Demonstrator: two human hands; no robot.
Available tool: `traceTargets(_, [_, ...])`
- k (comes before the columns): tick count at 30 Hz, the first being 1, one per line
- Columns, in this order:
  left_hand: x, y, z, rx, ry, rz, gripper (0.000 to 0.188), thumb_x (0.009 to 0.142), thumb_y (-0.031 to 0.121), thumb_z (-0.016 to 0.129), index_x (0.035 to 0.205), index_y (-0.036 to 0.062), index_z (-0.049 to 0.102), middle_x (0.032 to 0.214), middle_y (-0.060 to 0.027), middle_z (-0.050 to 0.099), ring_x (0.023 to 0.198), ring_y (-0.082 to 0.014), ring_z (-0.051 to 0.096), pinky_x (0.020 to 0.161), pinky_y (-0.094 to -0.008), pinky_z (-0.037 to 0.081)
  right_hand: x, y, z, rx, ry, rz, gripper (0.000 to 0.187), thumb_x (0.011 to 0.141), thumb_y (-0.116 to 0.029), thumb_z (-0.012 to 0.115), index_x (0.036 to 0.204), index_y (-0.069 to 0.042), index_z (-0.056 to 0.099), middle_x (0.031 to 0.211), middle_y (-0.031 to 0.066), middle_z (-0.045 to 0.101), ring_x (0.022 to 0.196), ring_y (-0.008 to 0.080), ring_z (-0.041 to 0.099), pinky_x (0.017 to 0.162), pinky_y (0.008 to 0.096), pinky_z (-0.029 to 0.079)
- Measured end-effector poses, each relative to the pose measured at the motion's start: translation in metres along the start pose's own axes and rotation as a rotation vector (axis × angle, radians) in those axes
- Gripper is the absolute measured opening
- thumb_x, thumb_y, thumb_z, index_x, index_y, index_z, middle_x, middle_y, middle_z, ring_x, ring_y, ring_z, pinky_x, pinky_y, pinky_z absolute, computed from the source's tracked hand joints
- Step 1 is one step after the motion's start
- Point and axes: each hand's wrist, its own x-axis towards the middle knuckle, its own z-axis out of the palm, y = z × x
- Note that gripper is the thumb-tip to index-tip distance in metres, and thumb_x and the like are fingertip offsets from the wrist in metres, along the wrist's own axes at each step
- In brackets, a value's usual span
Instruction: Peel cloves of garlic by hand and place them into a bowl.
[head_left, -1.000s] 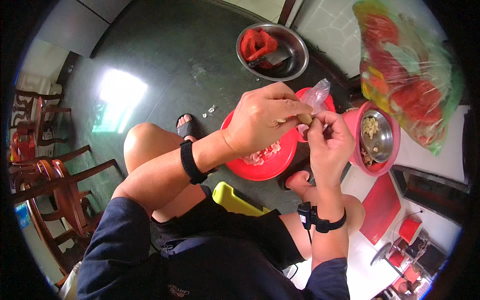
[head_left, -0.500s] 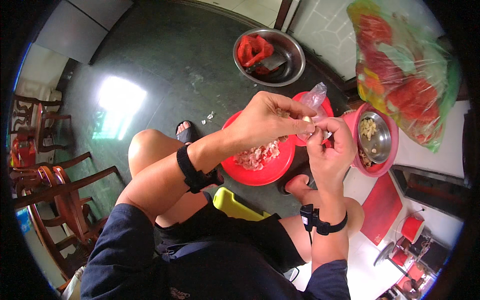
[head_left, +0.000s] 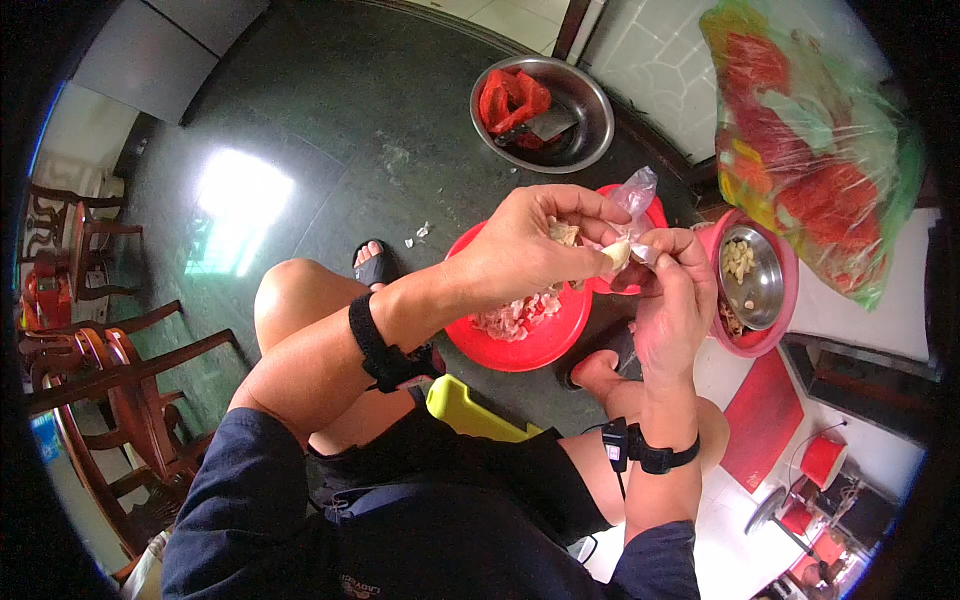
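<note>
Dark floor [head_left: 330, 120] below fingers [head_left: 590, 203]. Left hand [head_left: 525, 245] closely pinches pale clove [head_left: 618, 254]; right hand [head_left: 675, 300] pinches papery skin [head_left: 646, 255]. Seemingly peeling; next calls for gentle pull.

Dark floor [head_left: 340, 165] is catching a big bright patch of glare [head_left: 240, 200], brown wooden chairs [head_left: 135, 385] are standing way over left, and a pale patterned panel's [head_left: 660, 75] sitting upper right.

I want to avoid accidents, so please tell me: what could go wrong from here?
The garlic clove might slip from the left hand and be lost among the peelings in the red basin. The cleaver lies with its blade uncovered in the steel basin, so a careless reach there could cut someone.
</note>
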Motion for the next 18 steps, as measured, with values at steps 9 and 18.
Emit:
traceTargets(9, [-0.002, -0.008, -0.003, 0.866, 0.175, 0.536, 0.044, 0.073, 0.005, 0.080, 0.116, 0.0076, 0.073, 0.104, -0.0130, 0.076, 0.097, -0.0274, 0.075, 0.086, -0.0367, 0.059, 0.000, 0.011, 0.000, -0.537, -0.024, -0.033, 0.014, 0.093, 0.005, 0.069, 0.107, 0.004, 0.070, 0.091, 0.0065, 0.072, 0.080, 0.0096, 0.066, 0.072, 0.0255, 0.054])
traceTargets(18, [-0.005, -0.009, -0.005, 0.629, 0.159, 0.361, 0.032, 0.084, 0.012, 0.085, 0.113, 0.0021, 0.076, 0.099, -0.0101, 0.078, 0.087, -0.0162, 0.073, 0.078, -0.0318, 0.058, 0.000, 0.001, 0.009, -0.618, 0.060, -0.199, 0.007, 0.098, -0.001, 0.068, 0.100, 0.004, 0.072, 0.085, 0.0051, 0.072, 0.077, 0.0080, 0.065, 0.070, 0.0248, 0.053])
